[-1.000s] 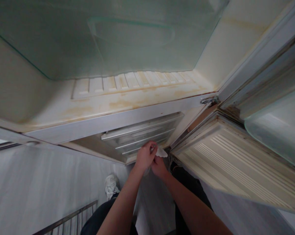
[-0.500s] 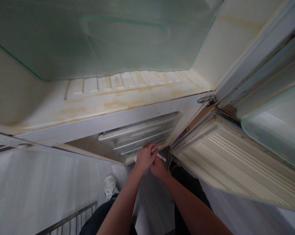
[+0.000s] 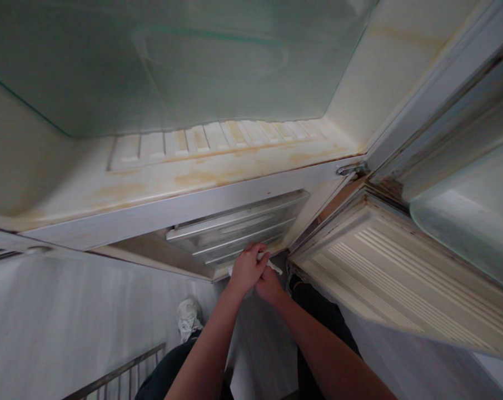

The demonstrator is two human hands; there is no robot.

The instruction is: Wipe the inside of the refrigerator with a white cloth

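My left hand (image 3: 248,266) and my right hand (image 3: 269,284) are pressed together, low in front of an old refrigerator's lower compartment. Both are closed round a crumpled white cloth (image 3: 275,265); one end sticks out to the right of the fingers, and the rest is mostly hidden. Just behind the hands, inside that compartment, are silvery ribbed shelves (image 3: 238,225). Above it is the upper compartment, with a stained ribbed floor (image 3: 201,139) and a greenish glass shelf (image 3: 218,83).
The lower door (image 3: 372,272) stands open at right, below the upper door (image 3: 463,183). A metal hinge (image 3: 352,169) juts out between them. A white shoe (image 3: 189,318) is on the grey floor (image 3: 88,316). A metal rack (image 3: 121,369) lies at lower left.
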